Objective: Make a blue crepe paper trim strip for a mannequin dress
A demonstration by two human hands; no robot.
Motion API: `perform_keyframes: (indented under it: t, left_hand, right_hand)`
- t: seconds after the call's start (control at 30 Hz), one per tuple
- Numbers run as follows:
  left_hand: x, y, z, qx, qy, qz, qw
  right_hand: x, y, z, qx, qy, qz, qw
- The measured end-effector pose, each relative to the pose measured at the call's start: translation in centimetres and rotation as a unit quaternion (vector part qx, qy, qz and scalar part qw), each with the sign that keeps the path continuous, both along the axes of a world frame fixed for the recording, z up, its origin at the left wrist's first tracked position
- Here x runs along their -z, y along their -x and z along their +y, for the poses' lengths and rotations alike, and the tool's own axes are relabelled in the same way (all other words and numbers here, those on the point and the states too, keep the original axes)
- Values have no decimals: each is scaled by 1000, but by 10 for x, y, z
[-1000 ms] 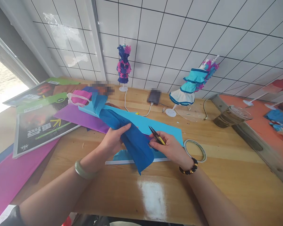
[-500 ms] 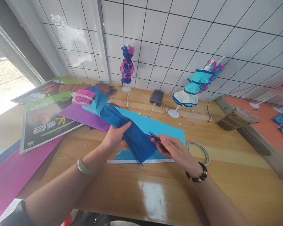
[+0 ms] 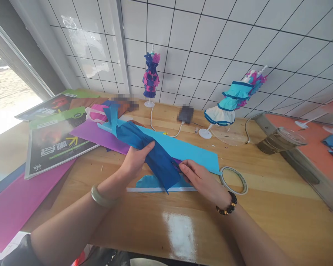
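My left hand [image 3: 135,159] is closed round a gathered piece of dark blue fabric [image 3: 162,162], its thumb pressed on top; the fabric's lower end hangs loose to the right. In my right hand [image 3: 198,175] are small dark scissors [image 3: 175,166], blades pointing left at the fabric's right edge. The fingers cover most of the scissors, so I cannot tell how far the blades are apart. Beneath lie a light blue sheet [image 3: 194,147], a purple sheet [image 3: 100,136] and a blue piece with a white strip [image 3: 161,189] along its near edge.
A roll of tape [image 3: 233,180] lies right of my right hand. Two small dress forms, one in navy and pink [image 3: 150,79], one in turquoise and white [image 3: 222,107], stand at the wall. Booklets [image 3: 58,144] lie left; a lidded cup [image 3: 279,140] is at the right.
My right hand has moved slightly left, bringing the scissors from just beside the dark blue fabric onto its right edge. My left hand keeps its hold.
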State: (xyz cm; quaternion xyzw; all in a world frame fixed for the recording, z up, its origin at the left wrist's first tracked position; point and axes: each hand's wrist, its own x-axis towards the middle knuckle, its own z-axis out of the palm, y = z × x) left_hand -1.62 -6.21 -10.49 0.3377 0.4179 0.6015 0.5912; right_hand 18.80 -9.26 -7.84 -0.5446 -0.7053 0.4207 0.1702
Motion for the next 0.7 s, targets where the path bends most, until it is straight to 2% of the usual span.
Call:
perform_keyframes:
  t: [0.47,0.7]
  left_hand:
    - [-1,-11,-7,15,32,-14,999]
    - [-6,-9,-8,24,60,-18,998]
  right_hand:
    - [4,7,-3,45,1,46,998]
    - [7,6,-2,56,42,84,994]
